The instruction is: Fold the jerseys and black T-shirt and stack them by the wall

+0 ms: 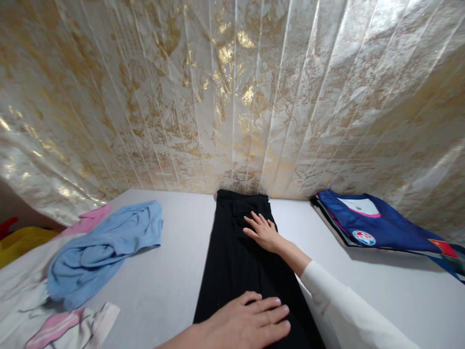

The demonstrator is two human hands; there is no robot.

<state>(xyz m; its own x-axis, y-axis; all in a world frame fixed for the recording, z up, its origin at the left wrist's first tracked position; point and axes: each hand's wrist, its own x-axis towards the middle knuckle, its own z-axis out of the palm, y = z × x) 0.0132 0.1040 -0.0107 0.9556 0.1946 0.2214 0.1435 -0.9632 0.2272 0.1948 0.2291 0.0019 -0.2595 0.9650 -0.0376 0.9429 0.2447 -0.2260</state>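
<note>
A pair of black trousers (pixel 232 261) lies lengthwise down the middle of a white table, its waistband at the far edge. On its upper part my right hand (pixel 263 231) rests, fingers spread over the cloth. Closer to me, my left hand (pixel 250 320) lies flat on the lower part, fingers stretched out to the right. Neither hand grips anything. The lower end of the garment runs out of view at the bottom.
Folded clothes with a dark blue shirt (pixel 378 220) on top are stacked at the right. Loose light blue clothing (pixel 109 247), a pink-and-white garment (pixel 69 329) and a yellow cloth (pixel 27 245) lie at the left. A gold-patterned curtain (pixel 232 97) hangs behind the white table (pixel 174 232).
</note>
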